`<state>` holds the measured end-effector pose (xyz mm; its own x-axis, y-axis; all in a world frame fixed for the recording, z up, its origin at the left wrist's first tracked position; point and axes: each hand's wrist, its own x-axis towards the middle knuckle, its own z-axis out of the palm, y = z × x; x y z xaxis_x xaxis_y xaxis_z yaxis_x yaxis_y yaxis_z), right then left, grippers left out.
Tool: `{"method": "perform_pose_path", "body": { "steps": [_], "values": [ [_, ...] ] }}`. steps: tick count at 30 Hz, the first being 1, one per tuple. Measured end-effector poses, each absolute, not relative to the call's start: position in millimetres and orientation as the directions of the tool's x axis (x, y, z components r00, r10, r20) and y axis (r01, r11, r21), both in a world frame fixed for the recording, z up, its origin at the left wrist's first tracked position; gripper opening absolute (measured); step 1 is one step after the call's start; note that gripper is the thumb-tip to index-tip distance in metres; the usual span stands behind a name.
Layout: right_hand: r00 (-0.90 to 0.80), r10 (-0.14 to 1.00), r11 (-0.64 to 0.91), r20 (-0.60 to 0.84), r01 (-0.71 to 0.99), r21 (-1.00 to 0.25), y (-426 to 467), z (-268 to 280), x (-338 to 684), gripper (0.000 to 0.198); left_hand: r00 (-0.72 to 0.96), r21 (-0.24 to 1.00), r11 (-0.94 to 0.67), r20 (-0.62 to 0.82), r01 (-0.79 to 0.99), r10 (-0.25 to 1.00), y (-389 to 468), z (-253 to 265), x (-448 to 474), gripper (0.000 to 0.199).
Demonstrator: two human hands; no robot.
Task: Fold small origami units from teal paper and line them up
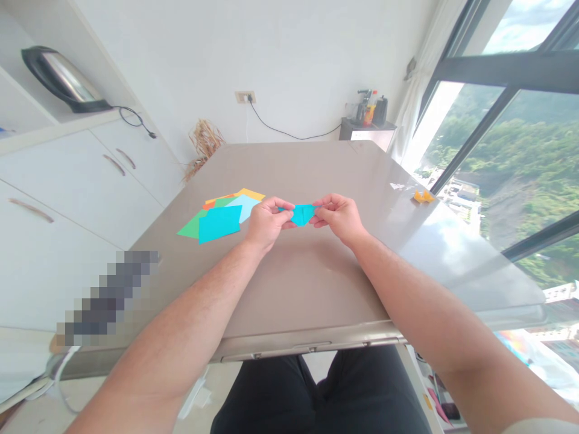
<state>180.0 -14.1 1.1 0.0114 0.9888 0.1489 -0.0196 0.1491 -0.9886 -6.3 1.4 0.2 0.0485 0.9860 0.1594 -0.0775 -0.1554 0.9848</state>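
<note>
A small folded piece of turquoise paper (303, 214) is stretched between my two hands, above the middle of the table. My left hand (270, 222) pinches its left end between thumb and fingers. At the right end, my right hand (337, 216) grips it the same way. The paper has slanted lower edges and a crease near its centre. Just left of my left hand lies a turquoise sheet (220, 223), on top of a fanned pile with a green sheet (192, 225), a pale blue sheet (246, 207) and orange and yellow sheets.
The brown-grey table (298, 289) spans the space before me. Near its right edge sits a small yellow-orange folded piece (424, 196). A pixelated dark patch (113, 295) covers something at the left edge. Windows stand to the right, white cabinets (81, 187) with a kettle (67, 81) to the left.
</note>
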Motion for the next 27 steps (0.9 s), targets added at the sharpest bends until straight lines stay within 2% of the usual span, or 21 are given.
{"method": "perform_pose_path", "body": {
  "steps": [5, 12, 18, 27],
  "values": [
    [0.006, 0.985, 0.171, 0.171, 0.003, -0.985, -15.8, -0.4, 175.6, 0.013, 0.091, 0.986, -0.165, 0.167, -0.030, 0.982, 0.6, -0.9, -5.6, 0.027],
    [-0.080, 0.975, 0.204, 0.207, -0.051, -0.978, -17.1, -0.3, 175.6, 0.014, 0.117, 0.974, -0.224, 0.219, 0.035, 0.969, 0.2, -5.1, -6.7, 0.026],
    [-0.034, 0.968, 0.249, 0.248, 0.030, -0.968, -16.1, -2.2, 174.5, 0.014, 0.122, 0.972, -0.232, 0.226, 0.034, 0.966, -0.7, -4.0, -6.4, 0.025],
    [-0.129, 0.968, 0.226, 0.217, 0.061, -0.972, -19.8, 4.2, 179.7, 0.014, 0.134, 0.963, -0.263, 0.255, 0.048, 0.958, -1.7, -2.8, -6.0, 0.021]
  ]
}}
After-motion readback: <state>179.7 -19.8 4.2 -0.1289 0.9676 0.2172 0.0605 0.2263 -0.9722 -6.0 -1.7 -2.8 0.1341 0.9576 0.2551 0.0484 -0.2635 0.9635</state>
